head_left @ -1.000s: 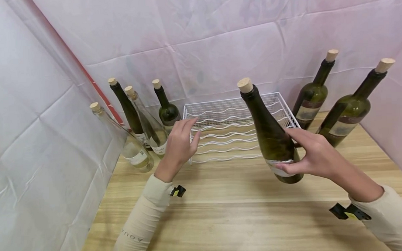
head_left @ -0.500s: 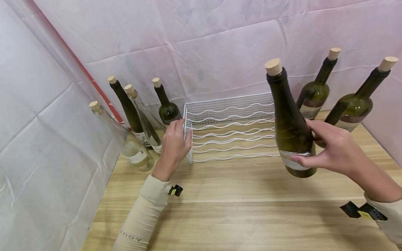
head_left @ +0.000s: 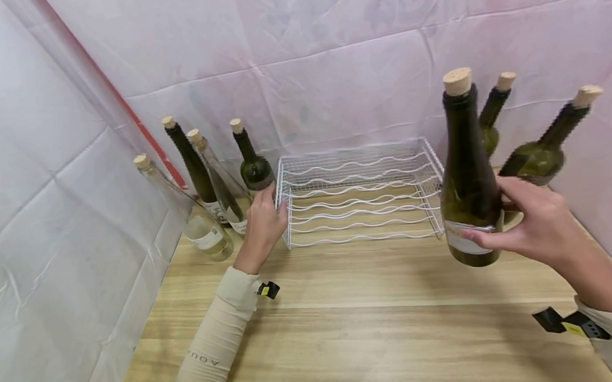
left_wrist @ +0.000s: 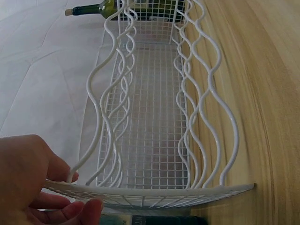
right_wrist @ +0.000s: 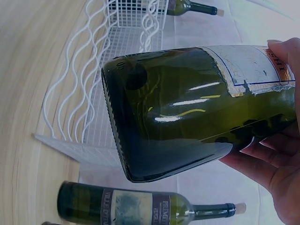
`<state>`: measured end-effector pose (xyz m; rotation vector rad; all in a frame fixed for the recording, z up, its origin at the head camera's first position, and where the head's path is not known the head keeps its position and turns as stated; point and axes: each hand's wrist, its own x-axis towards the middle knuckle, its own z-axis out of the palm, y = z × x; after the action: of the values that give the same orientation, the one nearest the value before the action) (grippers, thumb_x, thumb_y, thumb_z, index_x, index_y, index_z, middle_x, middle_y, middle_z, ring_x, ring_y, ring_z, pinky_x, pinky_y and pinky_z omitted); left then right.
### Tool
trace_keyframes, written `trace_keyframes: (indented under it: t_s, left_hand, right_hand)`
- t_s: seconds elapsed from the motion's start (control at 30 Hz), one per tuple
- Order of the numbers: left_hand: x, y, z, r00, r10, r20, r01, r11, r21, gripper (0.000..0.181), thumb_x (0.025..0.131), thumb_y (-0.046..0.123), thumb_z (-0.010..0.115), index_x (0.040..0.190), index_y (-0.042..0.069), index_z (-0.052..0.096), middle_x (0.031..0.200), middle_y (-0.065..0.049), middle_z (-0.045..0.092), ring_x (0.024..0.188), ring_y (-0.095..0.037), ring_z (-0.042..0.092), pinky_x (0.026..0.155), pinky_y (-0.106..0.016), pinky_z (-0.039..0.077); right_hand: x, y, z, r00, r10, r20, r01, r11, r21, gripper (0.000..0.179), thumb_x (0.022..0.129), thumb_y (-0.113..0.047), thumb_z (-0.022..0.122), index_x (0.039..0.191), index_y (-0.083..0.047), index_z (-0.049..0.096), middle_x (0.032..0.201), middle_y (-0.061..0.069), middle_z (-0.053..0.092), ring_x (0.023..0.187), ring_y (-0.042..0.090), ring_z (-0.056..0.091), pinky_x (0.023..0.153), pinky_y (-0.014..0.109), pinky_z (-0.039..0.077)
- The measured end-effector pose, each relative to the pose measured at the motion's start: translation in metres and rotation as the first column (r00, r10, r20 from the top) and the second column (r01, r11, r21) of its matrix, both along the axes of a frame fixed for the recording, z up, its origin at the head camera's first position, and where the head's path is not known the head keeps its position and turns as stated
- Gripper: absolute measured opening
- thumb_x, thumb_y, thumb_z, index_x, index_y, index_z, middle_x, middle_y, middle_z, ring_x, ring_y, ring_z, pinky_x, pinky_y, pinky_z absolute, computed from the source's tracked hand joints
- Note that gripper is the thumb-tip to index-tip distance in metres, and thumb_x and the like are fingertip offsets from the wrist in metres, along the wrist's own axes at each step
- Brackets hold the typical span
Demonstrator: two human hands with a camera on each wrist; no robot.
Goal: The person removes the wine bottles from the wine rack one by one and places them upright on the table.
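Observation:
My right hand (head_left: 542,219) grips a corked dark green wine bottle (head_left: 467,180) around its lower body, thumb across the pale label. It is held upright off the table, over the right end of a white wire wine rack (head_left: 355,160). In the right wrist view the bottle's base (right_wrist: 126,117) points toward the rack. My left hand (head_left: 263,219) pinches the rack's left end panel; the left wrist view shows fingers on both sides of the panel's rim (left_wrist: 150,191). No bottle lies on the rack's wavy wires.
Left of the rack stand two corked clear bottles (head_left: 206,234), a tall dark green bottle (head_left: 196,167) and a shorter green bottle (head_left: 256,170). Two green bottles (head_left: 537,156) stand at the right, partly hidden behind the held one. A white sheet (head_left: 333,89) hangs behind the wooden table (head_left: 341,336).
My right hand has carried the bottle rightward, from over the rack to its right end. The left hand has moved slightly left and taken hold of the rack's left end panel.

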<state>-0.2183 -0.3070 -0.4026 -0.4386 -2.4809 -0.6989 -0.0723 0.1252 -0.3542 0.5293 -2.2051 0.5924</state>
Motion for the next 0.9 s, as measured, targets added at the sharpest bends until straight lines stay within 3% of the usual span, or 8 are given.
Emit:
trace_keyframes:
  t_s: [0.17,0.3,0.37,0.47,0.6,0.9]
  left_hand:
    - [-0.001,0.000,-0.003,0.999,0.009,0.050,-0.009,1.000,-0.009,0.040,0.096,0.008,0.068,0.132,-0.007,0.064,0.113,-0.026,0.070,0.097,-0.039,0.072,0.078,-0.054,0.063]
    - [-0.002,0.001,-0.005,0.999,0.011,0.053,-0.010,1.000,-0.019,0.039,0.095,0.006,0.067,0.132,-0.008,0.064,0.112,-0.027,0.069,0.095,-0.041,0.072,0.077,-0.054,0.064]
    - [-0.001,0.002,-0.005,0.998,0.016,0.055,-0.015,1.000,-0.023,0.039,0.095,0.005,0.068,0.132,-0.009,0.064,0.112,-0.028,0.069,0.094,-0.041,0.072,0.076,-0.054,0.064]
    - [-0.001,0.002,-0.006,0.998,0.023,0.064,-0.021,0.999,-0.029,0.040,0.096,0.005,0.067,0.133,-0.010,0.062,0.114,-0.029,0.068,0.092,-0.043,0.072,0.074,-0.054,0.064]
    - [-0.001,0.003,-0.009,0.997,0.020,0.069,-0.017,0.999,-0.042,0.040,0.098,0.005,0.065,0.134,-0.011,0.059,0.118,-0.031,0.066,0.089,-0.045,0.072,0.075,-0.054,0.064]
    - [0.000,0.004,-0.012,0.997,0.017,0.069,-0.014,0.999,-0.042,0.038,0.100,0.003,0.059,0.135,-0.012,0.055,0.114,-0.032,0.066,0.083,-0.045,0.071,0.072,-0.052,0.064]
  right_hand:
    - [0.000,0.008,0.000,1.000,0.001,-0.003,-0.001,1.000,-0.032,0.098,0.073,-0.085,0.062,0.107,0.006,0.070,0.104,-0.034,0.054,0.095,-0.031,0.044,0.086,-0.007,0.036]
    - [0.000,0.016,0.000,1.000,-0.001,0.012,0.002,0.998,-0.055,0.096,0.071,-0.084,0.066,0.104,0.006,0.070,0.103,-0.040,0.052,0.092,-0.031,0.046,0.083,-0.007,0.039]
    - [0.001,0.020,0.001,0.999,-0.009,0.035,0.012,0.998,-0.065,0.095,0.068,-0.080,0.074,0.106,0.007,0.070,0.104,-0.041,0.052,0.092,-0.031,0.048,0.083,-0.007,0.040]
    - [0.002,0.025,0.002,0.996,-0.032,0.083,0.039,0.996,-0.076,0.084,0.054,-0.047,0.099,0.110,0.008,0.070,0.106,-0.044,0.052,0.092,-0.031,0.049,0.081,-0.007,0.042]
    - [0.002,0.028,0.000,0.989,-0.083,0.126,0.095,0.991,-0.090,0.084,0.036,0.000,0.098,0.115,0.007,0.070,0.105,-0.046,0.052,0.092,-0.032,0.048,0.078,-0.008,0.042]
    - [-0.001,0.039,-0.011,0.982,-0.131,0.138,0.154,0.973,-0.174,0.079,0.039,0.007,0.095,0.113,0.008,0.069,0.102,-0.048,0.052,0.089,-0.032,0.050,0.076,-0.009,0.040]
